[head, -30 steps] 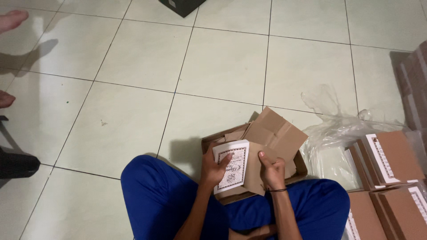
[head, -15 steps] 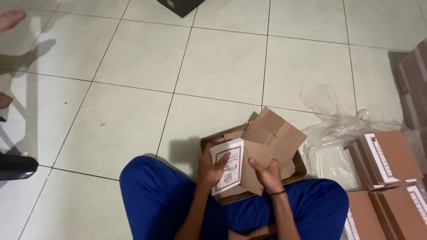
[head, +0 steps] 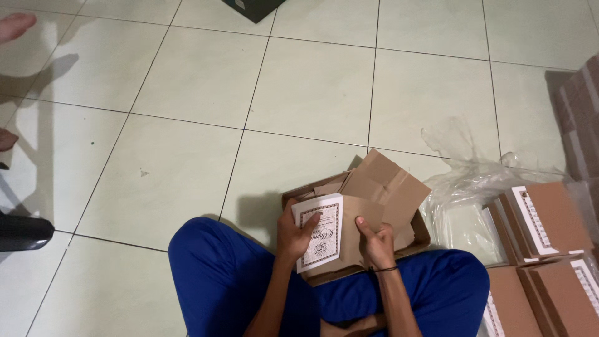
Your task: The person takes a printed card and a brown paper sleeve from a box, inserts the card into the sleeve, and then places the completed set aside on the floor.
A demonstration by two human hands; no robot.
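I sit cross-legged on a tiled floor in blue trousers. My left hand holds the left side of a small brown cardboard box that has a white printed label on its face. My right hand grips the same box from the right, thumb on the bare cardboard. The box's flaps stand open above my hands. It rests over a shallow brown carton that holds more folded cardboard.
Several finished brown boxes with white labels lie at the right on crumpled clear plastic. A stack of cartons stands at the right edge. Another person's bare feet show at the far left, a dark object below them.
My right hand has shifted a little lower on the box. The box has tilted slightly, its labelled face turned more towards me.
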